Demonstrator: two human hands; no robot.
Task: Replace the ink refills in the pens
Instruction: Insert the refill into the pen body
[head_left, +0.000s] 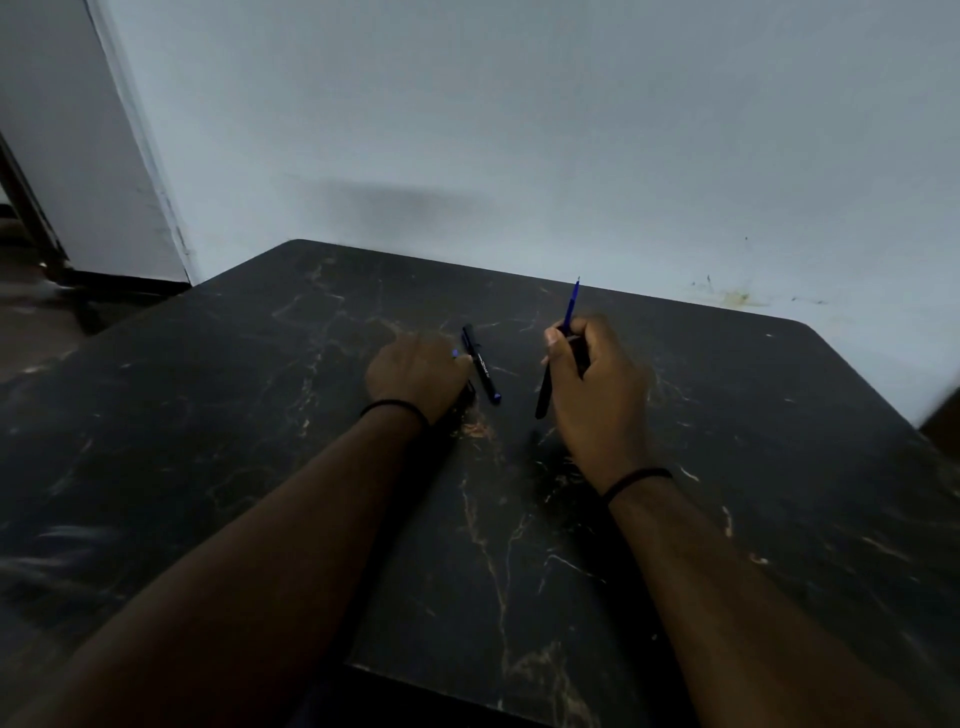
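Note:
A black pen (481, 365) with a blue end lies on the dark marble table (260, 415), just right of my left hand (415, 375). That hand rests knuckles-up on the table, fingers curled; a small blue tip and a dark piece peek out at its right edge, though what it holds is hidden. My right hand (597, 384) is raised a little and grips a blue ink refill (571, 301) pointing up and away, together with a black pen barrel (545, 389) that slants down toward the table.
The table's far edge runs along a pale wall (519, 130). A doorway with a dark frame (31, 218) lies at the far left. The table's near edge (441, 686) is close to my body.

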